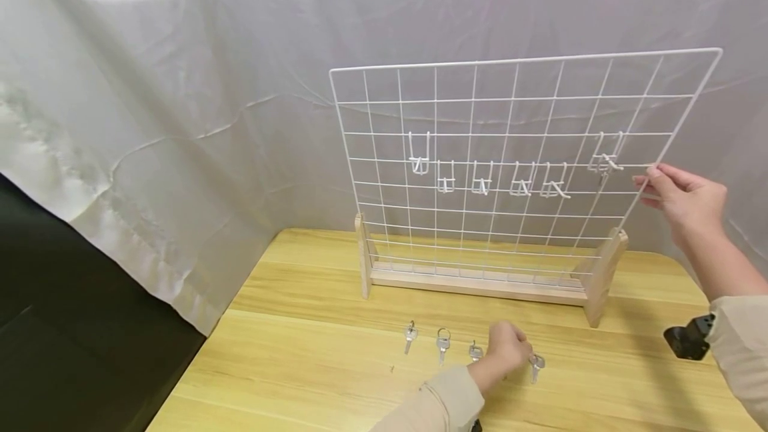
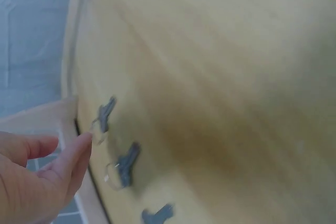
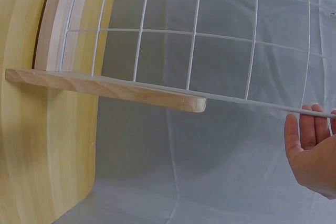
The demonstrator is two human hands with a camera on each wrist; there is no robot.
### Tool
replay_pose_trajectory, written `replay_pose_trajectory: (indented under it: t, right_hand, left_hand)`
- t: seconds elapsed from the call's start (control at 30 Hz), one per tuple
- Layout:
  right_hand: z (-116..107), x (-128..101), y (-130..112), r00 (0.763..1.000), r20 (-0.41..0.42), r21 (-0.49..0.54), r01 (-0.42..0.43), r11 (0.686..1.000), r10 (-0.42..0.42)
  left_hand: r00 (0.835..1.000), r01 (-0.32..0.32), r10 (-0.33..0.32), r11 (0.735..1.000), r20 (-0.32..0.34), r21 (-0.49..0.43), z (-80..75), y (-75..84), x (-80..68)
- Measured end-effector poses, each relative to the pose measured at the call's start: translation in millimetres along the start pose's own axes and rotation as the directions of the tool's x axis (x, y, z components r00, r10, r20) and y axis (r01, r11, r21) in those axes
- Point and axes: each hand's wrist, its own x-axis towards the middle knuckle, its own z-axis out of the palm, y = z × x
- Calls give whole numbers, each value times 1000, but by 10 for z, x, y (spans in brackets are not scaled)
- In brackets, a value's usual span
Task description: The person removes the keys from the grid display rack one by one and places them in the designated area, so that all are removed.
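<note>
1. Four keys show in the head view, in a row on the wooden table [image 1: 312, 352] near the lower middle of the frame: the first key [image 1: 410, 337] leftmost, the second key [image 1: 443, 343] beside it, the third key [image 1: 475, 351] just left of our left hand [image 1: 507, 347], and the fourth key [image 1: 536, 365] just right of it.
2. Our left hand rests on the table between the third and fourth keys, fingers curled downward; we cannot tell whether it pinches anything under them.
3. Our right hand [image 1: 684, 202], at the right of the frame, grips the right edge of the white wire grid [image 1: 480, 119], its fingers curled round the outer wire.
4. The grid stands upright in a wooden base [image 1: 474, 283] at the far side of the table, right of centre.
5. Six white hooks [image 1: 480, 179] hang on the grid's middle rows.
6. Grey cloth [image 1: 180, 85] hangs behind the table, filling the upper part of the frame.
</note>
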Motion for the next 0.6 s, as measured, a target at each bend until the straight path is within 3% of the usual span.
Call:
replay_pose_trajectory:
  t: [0.23, 0.47, 0.6]
  right_hand:
    - [-5, 1, 8, 1000, 8, -1, 13, 1000, -13]
    - [4, 3, 3, 1000, -1, -15, 6, 1000, -6]
    - [4, 6, -1, 1000, -6, -21, -2, 1000, 2]
  left_hand:
    - [998, -63, 63, 998, 13, 15, -200, 130, 132]
    - [993, -110, 114, 990, 44, -88, -372, 225, 270]
    - [984, -166, 172, 982, 54, -94, -444, 303, 326]
